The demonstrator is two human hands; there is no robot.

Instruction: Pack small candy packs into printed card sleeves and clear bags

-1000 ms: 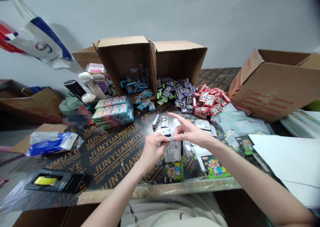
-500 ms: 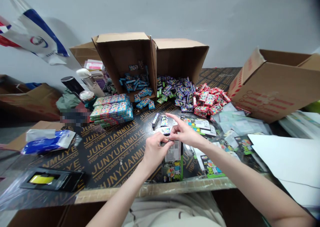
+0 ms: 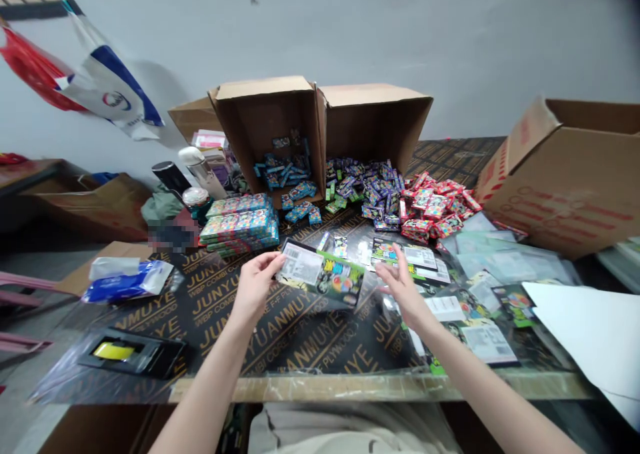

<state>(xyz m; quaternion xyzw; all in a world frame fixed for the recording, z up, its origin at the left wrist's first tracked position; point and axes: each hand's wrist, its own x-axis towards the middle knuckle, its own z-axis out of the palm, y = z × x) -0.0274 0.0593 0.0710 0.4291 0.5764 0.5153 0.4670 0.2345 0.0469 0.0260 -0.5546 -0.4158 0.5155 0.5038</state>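
My left hand [image 3: 257, 282] pinches one end of a flat clear-wrapped packet [image 3: 321, 275] with a white label and green cartoon print, holding it level just above the table. My right hand [image 3: 406, 289] hovers to the packet's right with fingers spread and nothing in it. Under it lie more flat packets [image 3: 470, 314] of the same kind. Two small boxes [image 3: 336, 244] sit just beyond the held packet.
Two tipped cardboard boxes [image 3: 280, 117] at the back spill blue [image 3: 293, 187], purple [image 3: 367, 187] and red [image 3: 433, 207] small packs. Stacked colourful boxes [image 3: 240, 224] stand left of them. A large carton [image 3: 575, 167] sits right, a black tape dispenser [image 3: 133, 354] front left, white sheets [image 3: 590, 321] front right.
Both hands were pinched together at the top of a packet lying on the table. Now the left hand has lifted the packet sideways and the right hand has let go and spread out.
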